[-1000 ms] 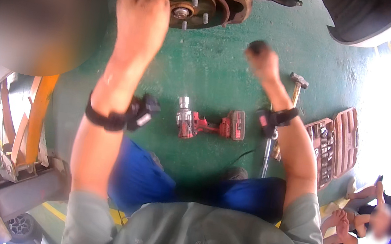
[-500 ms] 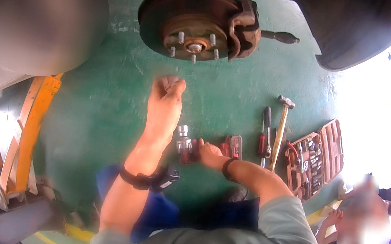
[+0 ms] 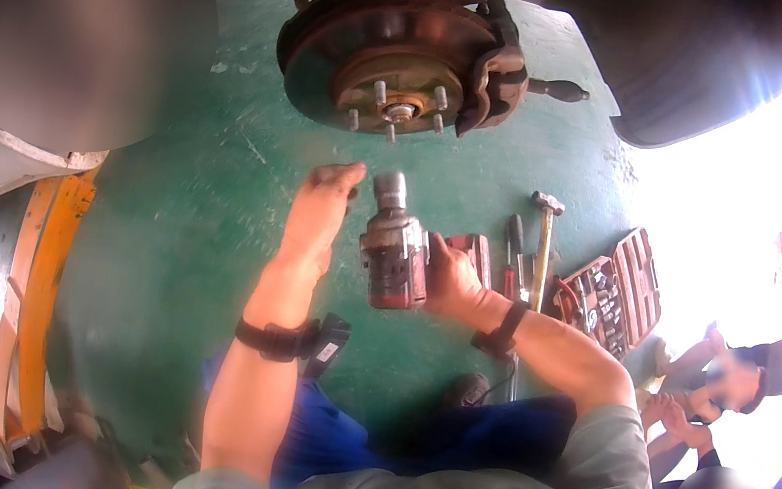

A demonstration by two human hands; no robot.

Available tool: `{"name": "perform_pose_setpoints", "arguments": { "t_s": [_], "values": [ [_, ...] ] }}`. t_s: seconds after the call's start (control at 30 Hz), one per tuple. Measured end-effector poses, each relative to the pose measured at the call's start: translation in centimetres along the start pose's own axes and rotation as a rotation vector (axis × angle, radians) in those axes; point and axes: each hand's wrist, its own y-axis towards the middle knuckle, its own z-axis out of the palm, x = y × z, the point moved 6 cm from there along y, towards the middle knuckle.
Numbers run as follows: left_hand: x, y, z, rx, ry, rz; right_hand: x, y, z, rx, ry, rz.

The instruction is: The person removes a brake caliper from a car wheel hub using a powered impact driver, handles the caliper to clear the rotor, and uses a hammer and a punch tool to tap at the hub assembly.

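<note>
My right hand grips a dark red and grey cordless impact wrench by its handle. A silver socket on its nose points away from me, toward the hub. Left of the socket and apart from it, my left hand is closed with fingers curled in; whatever it holds, if anything, is hidden. Beyond both hands hangs a rusty brake disc with several bare wheel studs around its hub. A brake caliper sits on the disc's right side.
On the green floor at right lie a hammer, a dark-handled tool and an open socket set case. An orange stand is at left. Another person's hands show at far right.
My right hand has raised the impact wrench and brought it forward, closer to the disc. My left hand stays closed, slightly lower in view. The view has shifted a little.
</note>
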Motion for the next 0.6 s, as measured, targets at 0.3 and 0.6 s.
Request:
{"name": "perform_pose_setpoints", "arguments": {
  "t_s": [0.3, 0.6],
  "values": [
    [-0.1, 0.8, 6.0, 0.462, -0.585, -0.158, 3.6, 3.4, -4.1, -0.270, -0.030, -0.182],
    [-0.7, 1.1, 6.5, 0.371, -0.569, -0.005, 1.8, 5.1, -0.5, -0.510, 0.674, -0.008]
  ]
}}
